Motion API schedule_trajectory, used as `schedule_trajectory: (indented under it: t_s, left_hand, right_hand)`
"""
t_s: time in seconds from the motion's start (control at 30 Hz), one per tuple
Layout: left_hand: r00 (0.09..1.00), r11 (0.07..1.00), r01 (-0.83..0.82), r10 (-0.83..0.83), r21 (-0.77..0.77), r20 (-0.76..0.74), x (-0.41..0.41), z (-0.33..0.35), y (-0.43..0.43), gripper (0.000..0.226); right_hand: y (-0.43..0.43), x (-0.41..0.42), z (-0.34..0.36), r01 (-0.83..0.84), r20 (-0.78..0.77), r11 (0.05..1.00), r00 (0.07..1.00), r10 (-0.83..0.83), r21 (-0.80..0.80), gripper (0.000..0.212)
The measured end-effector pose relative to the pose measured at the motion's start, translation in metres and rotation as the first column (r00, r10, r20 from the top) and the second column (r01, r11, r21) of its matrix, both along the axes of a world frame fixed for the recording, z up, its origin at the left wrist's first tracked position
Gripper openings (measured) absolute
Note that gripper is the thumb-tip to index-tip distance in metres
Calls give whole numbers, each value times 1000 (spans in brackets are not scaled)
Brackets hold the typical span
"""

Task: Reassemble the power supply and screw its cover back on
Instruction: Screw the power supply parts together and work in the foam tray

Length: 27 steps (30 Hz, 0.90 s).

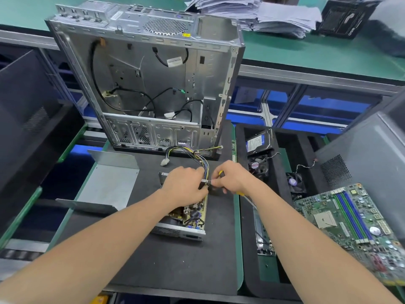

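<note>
The open power supply [188,218] lies on a black mat, its yellowish circuit board and parts exposed. A bundle of coloured wires [197,156] rises from its far end. My left hand [186,186] grips the far metal wall of the power supply. My right hand [232,178] holds a yellow-handled screwdriver [246,197] and pinches at the same far corner, fingertips touching the left hand. The bent grey metal cover [107,183] lies apart, to the left on the mat.
An empty PC case [149,84] stands upright behind the mat. A foam tray at right holds a hard drive [257,142] and two fans [259,165]. A motherboard [355,229] leans at the far right. Dark case panels flank both sides.
</note>
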<state>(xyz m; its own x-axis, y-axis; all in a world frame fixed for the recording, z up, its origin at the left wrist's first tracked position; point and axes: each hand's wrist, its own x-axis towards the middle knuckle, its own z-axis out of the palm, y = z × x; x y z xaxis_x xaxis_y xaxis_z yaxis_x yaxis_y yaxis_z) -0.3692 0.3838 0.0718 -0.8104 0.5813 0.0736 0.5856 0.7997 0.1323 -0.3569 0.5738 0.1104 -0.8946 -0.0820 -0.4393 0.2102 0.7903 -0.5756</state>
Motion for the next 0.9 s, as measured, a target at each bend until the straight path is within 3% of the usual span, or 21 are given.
schedule_trajectory:
  t_s: [0.07,0.23,0.37,0.53,0.67,0.83,0.9]
  left_hand:
    - [999,999,33,-33,13,2,-1,1,-2,36]
    - [997,998,65,-65,6,40,-3,2,-6,49]
    - [999,999,28,-26,-39,48,-3,1,-2,63]
    - [1000,1000,-5,6,-30,25,-3,-1,0,60]
    - [1000,999,15,-16,-35,-10,-1,-4,1,55]
    - [998,997,43,-45,-62,-40,-2,-7,1,54]
    - [998,997,45,-49,-69,-50,-2,-7,1,55]
  right_hand:
    - [-2,3,-3,32,71,997,997,-27,-71,15]
    - [-2,0,-9,115,81,979,991,-102,-170,16]
    - [1,1,-16,261,211,902,957,-197,-343,12]
    - [2,-1,-23,356,329,855,914,-236,-376,6]
    - [4,0,-23,372,350,850,905,-242,-374,13]
    - [8,1,-18,298,306,871,934,-183,-391,3]
    - [8,-1,-18,284,284,876,942,-179,-389,10]
